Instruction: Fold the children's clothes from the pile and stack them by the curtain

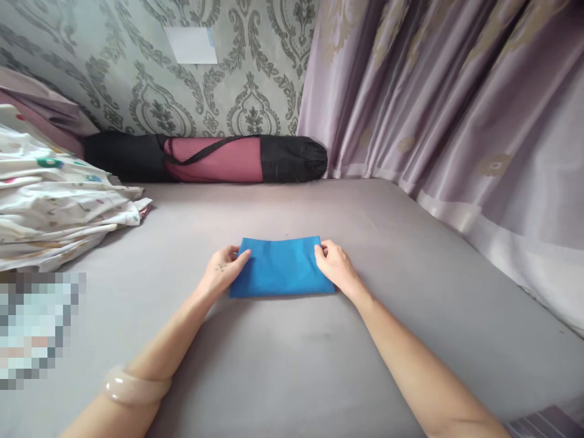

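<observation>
A folded blue cloth [280,267] lies flat on the grey bed sheet [283,359] in the middle of the view. My left hand [224,271] rests on the cloth's left edge, its fingers pinched over the upper left corner. My right hand [335,266] holds the right edge in the same way, fingers curled onto the upper right corner. A pale bangle [134,386] sits on my left wrist.
A rolled pink mat in a black bag [214,159] lies along the patterned wall at the back. A pile of white printed bedding [50,213] is at the left. Mauve curtains [456,109] hang along the right side.
</observation>
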Demonstrator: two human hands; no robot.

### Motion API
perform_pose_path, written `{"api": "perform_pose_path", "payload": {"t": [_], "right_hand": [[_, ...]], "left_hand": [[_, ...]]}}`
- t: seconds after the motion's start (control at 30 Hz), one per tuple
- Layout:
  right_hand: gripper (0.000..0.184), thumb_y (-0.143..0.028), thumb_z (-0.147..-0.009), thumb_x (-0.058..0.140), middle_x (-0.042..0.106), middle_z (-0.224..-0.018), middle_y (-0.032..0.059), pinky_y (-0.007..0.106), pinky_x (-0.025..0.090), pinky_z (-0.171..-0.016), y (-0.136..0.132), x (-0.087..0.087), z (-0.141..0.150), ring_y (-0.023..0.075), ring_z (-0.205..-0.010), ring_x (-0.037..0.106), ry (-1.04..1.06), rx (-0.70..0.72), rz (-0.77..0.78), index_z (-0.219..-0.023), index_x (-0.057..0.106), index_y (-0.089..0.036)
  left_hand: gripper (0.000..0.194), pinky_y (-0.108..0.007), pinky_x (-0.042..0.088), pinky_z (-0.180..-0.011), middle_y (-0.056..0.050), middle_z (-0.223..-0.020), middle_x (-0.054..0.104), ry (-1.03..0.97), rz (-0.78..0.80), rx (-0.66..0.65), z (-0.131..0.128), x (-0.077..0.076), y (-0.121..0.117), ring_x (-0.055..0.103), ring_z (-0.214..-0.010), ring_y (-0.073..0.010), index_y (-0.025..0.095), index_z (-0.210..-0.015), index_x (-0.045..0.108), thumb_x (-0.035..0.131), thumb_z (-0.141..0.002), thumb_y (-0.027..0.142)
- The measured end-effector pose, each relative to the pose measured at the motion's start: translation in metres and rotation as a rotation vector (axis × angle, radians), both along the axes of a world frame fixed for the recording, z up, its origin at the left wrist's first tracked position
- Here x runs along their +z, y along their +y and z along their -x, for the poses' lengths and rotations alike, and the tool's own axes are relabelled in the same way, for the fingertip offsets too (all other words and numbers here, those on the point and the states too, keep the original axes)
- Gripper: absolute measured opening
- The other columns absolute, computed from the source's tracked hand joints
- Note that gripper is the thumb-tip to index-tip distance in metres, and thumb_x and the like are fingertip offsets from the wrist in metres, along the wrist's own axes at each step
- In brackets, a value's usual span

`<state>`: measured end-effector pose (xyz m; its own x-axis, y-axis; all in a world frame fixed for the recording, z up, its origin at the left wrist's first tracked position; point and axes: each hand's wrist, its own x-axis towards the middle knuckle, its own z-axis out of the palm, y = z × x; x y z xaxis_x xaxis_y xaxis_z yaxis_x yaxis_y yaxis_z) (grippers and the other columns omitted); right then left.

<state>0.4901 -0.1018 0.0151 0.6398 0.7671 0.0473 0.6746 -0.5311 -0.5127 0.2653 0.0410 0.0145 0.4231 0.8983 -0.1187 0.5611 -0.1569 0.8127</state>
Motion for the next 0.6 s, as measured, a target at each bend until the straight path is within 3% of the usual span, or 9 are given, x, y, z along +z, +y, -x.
{"api": "perform_pose_path", "payload": {"t": [0.17, 0.3, 0.43, 0.6], "right_hand": [[0.030, -0.029, -0.099, 0.032, 0.071, -0.089, 0.0126, 0.032, 0.044, -0.071, -0.002, 0.005, 0.018, 0.0265, -0.085, 0.069, -0.144, -0.028, 0.146, -0.114, 0.056, -0.019], [0.033, -0.032, -0.102, 0.026, 0.070, -0.085, 0.0115, 0.031, 0.042, -0.067, -0.002, 0.007, 0.020, 0.0257, -0.080, 0.069, -0.168, -0.046, 0.192, -0.118, 0.053, -0.020], [0.033, -0.033, -0.102, 0.026, 0.070, -0.086, 0.0110, 0.031, 0.043, -0.067, -0.001, 0.007, 0.021, 0.0254, -0.081, 0.070, -0.216, -0.077, 0.255, -0.117, 0.052, -0.021], [0.030, -0.032, -0.101, 0.029, 0.070, -0.086, 0.0123, 0.032, 0.046, -0.072, 0.002, 0.007, 0.021, 0.0259, -0.084, 0.070, -0.259, -0.113, 0.331, -0.110, 0.054, -0.019]], "left_hand": [[0.049, -0.037, 0.050, -0.084, -0.013, -0.103, 0.068, 0.108, -0.324, -0.085, -0.001, -0.010, -0.008, 0.066, -0.094, -0.0260, 0.014, -0.134, 0.046, 0.038, -0.092, 0.040], [0.048, -0.037, 0.050, -0.085, -0.013, -0.113, 0.063, 0.168, -0.511, -0.198, 0.000, -0.013, -0.012, 0.064, -0.099, -0.0251, 0.020, -0.142, 0.038, 0.026, -0.097, 0.030], [0.049, -0.031, 0.050, -0.072, -0.009, -0.107, 0.059, 0.456, -0.524, -0.243, -0.001, -0.010, -0.015, 0.065, -0.080, -0.0206, 0.029, -0.142, 0.038, 0.022, -0.097, 0.022], [0.045, -0.032, 0.047, -0.065, -0.012, -0.109, 0.057, 0.675, -0.474, -0.205, -0.006, -0.006, -0.017, 0.065, -0.078, -0.0228, 0.023, -0.138, 0.042, 0.021, -0.098, 0.027]]}}
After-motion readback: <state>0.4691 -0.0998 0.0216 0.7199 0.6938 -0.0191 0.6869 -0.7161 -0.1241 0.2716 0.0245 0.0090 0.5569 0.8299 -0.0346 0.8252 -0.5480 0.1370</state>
